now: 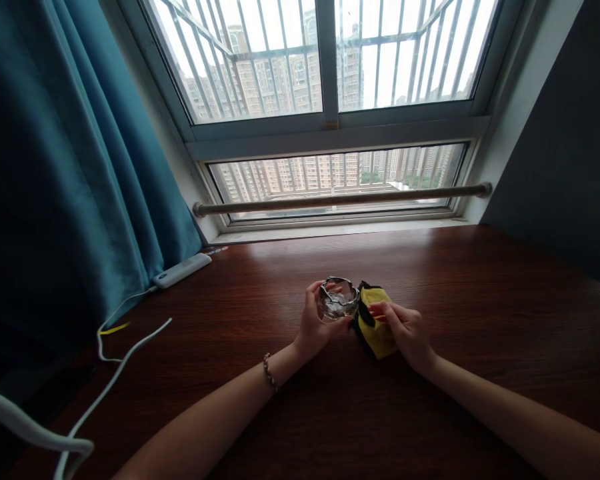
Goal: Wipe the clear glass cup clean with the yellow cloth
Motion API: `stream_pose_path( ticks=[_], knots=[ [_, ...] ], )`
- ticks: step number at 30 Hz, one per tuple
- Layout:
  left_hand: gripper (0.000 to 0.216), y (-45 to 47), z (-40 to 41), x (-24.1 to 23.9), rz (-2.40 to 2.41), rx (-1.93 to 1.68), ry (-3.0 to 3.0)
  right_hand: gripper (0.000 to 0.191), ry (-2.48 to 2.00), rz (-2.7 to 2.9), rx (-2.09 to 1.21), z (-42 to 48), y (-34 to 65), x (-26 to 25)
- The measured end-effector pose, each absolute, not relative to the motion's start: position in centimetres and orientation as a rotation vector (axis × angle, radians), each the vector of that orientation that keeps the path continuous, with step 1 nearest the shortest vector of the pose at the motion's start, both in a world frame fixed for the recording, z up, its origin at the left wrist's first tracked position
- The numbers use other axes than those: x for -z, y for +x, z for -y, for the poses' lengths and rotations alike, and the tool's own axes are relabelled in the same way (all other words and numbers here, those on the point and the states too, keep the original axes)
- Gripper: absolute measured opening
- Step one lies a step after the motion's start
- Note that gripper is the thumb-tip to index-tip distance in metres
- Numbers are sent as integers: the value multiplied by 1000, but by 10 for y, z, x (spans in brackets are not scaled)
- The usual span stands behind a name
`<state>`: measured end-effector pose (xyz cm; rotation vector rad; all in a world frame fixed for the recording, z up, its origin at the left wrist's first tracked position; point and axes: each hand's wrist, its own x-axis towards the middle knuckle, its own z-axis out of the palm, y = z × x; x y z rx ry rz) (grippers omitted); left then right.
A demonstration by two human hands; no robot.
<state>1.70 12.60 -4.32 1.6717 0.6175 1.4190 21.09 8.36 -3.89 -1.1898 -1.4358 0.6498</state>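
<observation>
My left hand (316, 319) is wrapped round a clear glass bowl (339, 299), perhaps an ashtray, with a wavy rim, and keeps it tilted a little above the table. Right beside the glass is a yellow cloth with black edging (380, 333). My right hand (405, 328) pinches this cloth between thumb and fingers. Part of the cloth's black edge meets the side of the glass near my left thumb. The fingertips behind the cloth are partly hidden.
Both arms rest over a dark red-brown wooden table (455, 280). A white power strip (183, 270) lies at the left by a blue curtain (130, 167), with white cables (115, 383) running forward. Behind the table stands a barred window with a metal rail (340, 202).
</observation>
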Motion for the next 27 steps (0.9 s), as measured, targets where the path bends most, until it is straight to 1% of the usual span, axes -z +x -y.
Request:
stream_pose_path(
  ticks=[3, 6, 8, 9, 12, 13, 14, 15, 19, 20, 22, 24, 27],
  knots=[
    [72, 18, -127, 39, -617, -1438, 1523, 36, -1170, 1485, -656, -80, 209, 35],
    [76, 17, -129, 35, -622, -1420, 1381, 36, -1155, 1583, -647, -79, 207, 33],
    [75, 15, -130, 34, -620, -1381, 1284, 38, -1149, 1695, -637, -78, 205, 34],
    [71, 15, -131, 35, -617, -1357, 1230, 43, -1151, 1755, -620, -78, 204, 35],
    [54, 16, -132, 35, -595, -1289, 1039, 65, -1168, 1904, -536, -77, 201, 37],
    [50, 17, -133, 35, -585, -1259, 968, 67, -1173, 1940, -513, -76, 200, 38],
    [50, 18, -133, 33, -575, -1223, 897, 64, -1176, 1969, -498, -76, 199, 38],
    [53, 19, -133, 31, -565, -1182, 828, 57, -1178, 1992, -490, -76, 199, 39],
    [72, 17, -136, 21, -507, -1016, 609, 15, -1219, 1933, -467, -81, 202, 42],
    [73, 16, -137, 18, -490, -994, 571, 12, -1247, 1871, -458, -83, 204, 43],
    [69, 14, -139, 16, -460, -974, 514, 25, -1299, 1711, -441, -87, 209, 45],
    [58, 15, -140, 17, -432, -968, 481, 33, -1317, 1557, -419, -88, 213, 45],
    [45, 19, -136, 20, -382, -932, 480, 34, -1253, 1484, -382, -82, 213, 41]
  ],
)
